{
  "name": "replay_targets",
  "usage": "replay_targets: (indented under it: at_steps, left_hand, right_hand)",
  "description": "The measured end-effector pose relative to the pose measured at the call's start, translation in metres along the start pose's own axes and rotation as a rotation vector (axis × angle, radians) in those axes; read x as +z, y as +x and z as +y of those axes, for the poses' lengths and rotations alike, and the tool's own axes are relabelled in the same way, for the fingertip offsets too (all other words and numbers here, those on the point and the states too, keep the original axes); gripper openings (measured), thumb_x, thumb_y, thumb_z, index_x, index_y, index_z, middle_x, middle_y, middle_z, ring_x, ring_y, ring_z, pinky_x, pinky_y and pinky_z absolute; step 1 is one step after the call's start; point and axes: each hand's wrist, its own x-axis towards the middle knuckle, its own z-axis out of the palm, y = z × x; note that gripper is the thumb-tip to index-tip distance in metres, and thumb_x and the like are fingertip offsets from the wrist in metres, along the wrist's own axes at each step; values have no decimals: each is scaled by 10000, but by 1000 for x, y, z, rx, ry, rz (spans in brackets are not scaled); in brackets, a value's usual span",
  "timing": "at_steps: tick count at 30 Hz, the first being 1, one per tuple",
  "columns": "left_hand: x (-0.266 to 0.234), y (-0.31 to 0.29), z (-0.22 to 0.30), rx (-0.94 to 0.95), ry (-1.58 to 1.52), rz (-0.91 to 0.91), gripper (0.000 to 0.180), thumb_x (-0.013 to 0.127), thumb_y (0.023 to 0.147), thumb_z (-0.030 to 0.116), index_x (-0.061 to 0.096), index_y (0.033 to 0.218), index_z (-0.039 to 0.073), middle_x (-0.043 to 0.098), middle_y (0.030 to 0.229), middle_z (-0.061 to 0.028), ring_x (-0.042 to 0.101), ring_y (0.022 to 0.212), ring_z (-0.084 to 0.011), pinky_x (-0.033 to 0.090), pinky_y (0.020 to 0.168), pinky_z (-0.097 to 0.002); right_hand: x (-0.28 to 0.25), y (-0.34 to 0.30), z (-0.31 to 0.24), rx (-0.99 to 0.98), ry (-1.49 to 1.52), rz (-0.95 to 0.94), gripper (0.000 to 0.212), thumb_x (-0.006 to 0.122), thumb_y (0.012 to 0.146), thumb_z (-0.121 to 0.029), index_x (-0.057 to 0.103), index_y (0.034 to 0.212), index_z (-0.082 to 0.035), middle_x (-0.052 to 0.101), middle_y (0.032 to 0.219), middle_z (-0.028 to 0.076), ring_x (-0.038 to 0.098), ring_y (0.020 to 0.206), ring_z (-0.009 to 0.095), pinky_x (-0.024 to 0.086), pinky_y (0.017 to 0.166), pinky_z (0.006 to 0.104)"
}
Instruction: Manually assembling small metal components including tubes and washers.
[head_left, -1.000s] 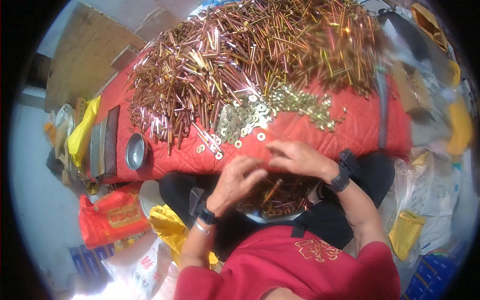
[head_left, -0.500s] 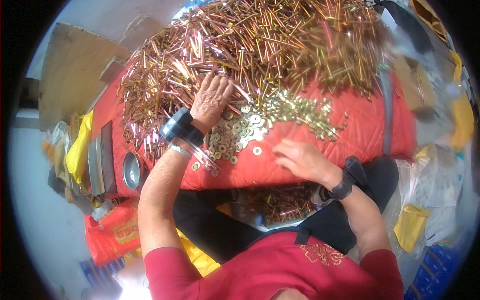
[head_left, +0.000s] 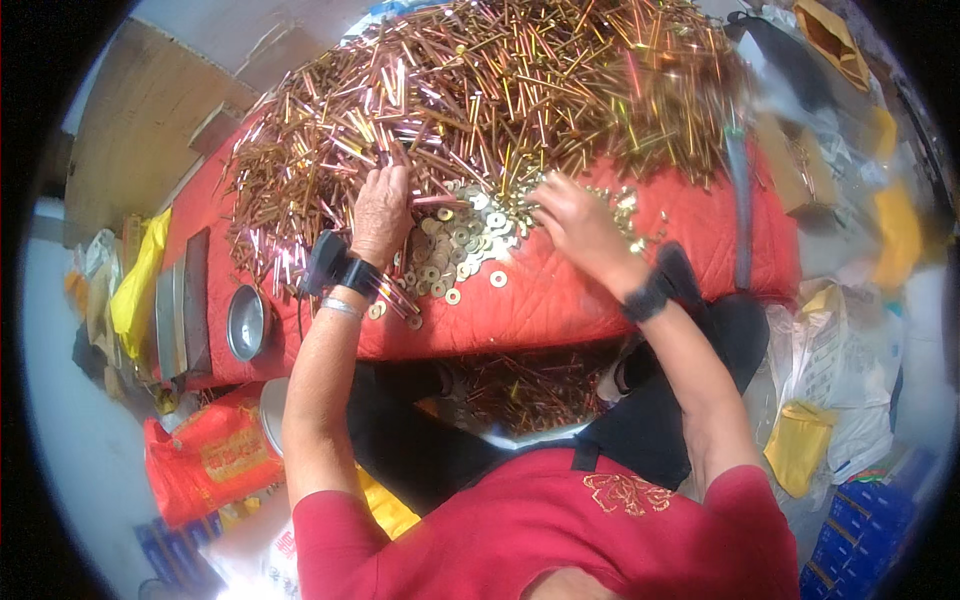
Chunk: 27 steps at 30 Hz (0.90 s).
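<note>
Our left hand (head_left: 382, 212) lies palm down on the near edge of the pile of copper-coloured bolts (head_left: 480, 90), fingers reaching into the rods. We cannot tell whether they are pinching one. Our right hand (head_left: 575, 225) is curled over the washers (head_left: 455, 250), fingertips drawn together as if picking; the grasp itself is hidden.

We judge the step in hand to be the gathering of parts: one bolt for the left hand, one washer for the right. The next move would call for lifting a single piece clear of each heap without dragging its neighbours.

Both forearms extend away from the body over the red quilted cloth (head_left: 560, 300), each wrist wearing a black band. The washers lie between the two hands, just near of the bolts. A tray of bolts (head_left: 520, 395) rests on the lap. A metal bowl (head_left: 246, 322) stands at the cloth's left edge, with a yellow bag (head_left: 140, 285) further left.
</note>
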Motion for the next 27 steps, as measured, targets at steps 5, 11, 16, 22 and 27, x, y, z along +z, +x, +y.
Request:
replay_targets:
  at_steps: [5, 11, 16, 22, 27]
  left_hand:
    - [-9, -14, -12, -777, -1127, 148, 68, 510, 923, 59, 509, 974, 15, 666, 893, -122, 646, 797, -277, 504, 657, -355]
    - [-30, -58, -9, -1162, -2324, 223, 267, 548, 885, 7, 516, 1147, -31, 565, 1212, -217, 545, 1156, -345, 494, 941, -465]
    - [-26, -85, 7, -1158, -2509, 278, 251, 567, 866, -40, 551, 1113, -2, 581, 1166, -180, 528, 1174, -329, 453, 981, -526]
    - [-11, -87, 30, -1013, -2605, 382, 237, 597, 862, -17, 546, 1091, 13, 593, 1132, -166, 549, 1145, -335, 460, 986, -529]
    - [-4, -86, 44, -1024, -2605, 379, 235, 600, 865, -6, 538, 1092, 9, 595, 1127, -171, 561, 1129, -328, 472, 977, -522]
  right_hand:
    - [38, 45, 17, -243, -326, -73, 123, 539, 768, -60, 600, 866, -102, 542, 937, 69, 558, 923, 242, 464, 781, 374]
    - [36, 55, 25, -349, -487, -121, 108, 529, 786, -125, 595, 868, -150, 542, 896, 28, 569, 884, 210, 441, 728, 354]
    - [22, 65, 11, -156, -198, 140, 169, 527, 802, 5, 555, 945, -81, 602, 916, 91, 592, 881, 286, 431, 734, 386]
    - [8, 6, -53, 45, -2, 179, 117, 552, 868, -13, 535, 980, -42, 606, 861, 110, 616, 743, 261, 478, 674, 349]
    - [6, -49, -72, 349, 53, 93, 90, 576, 804, 0, 549, 888, -19, 574, 814, 111, 595, 717, 231, 474, 650, 329]
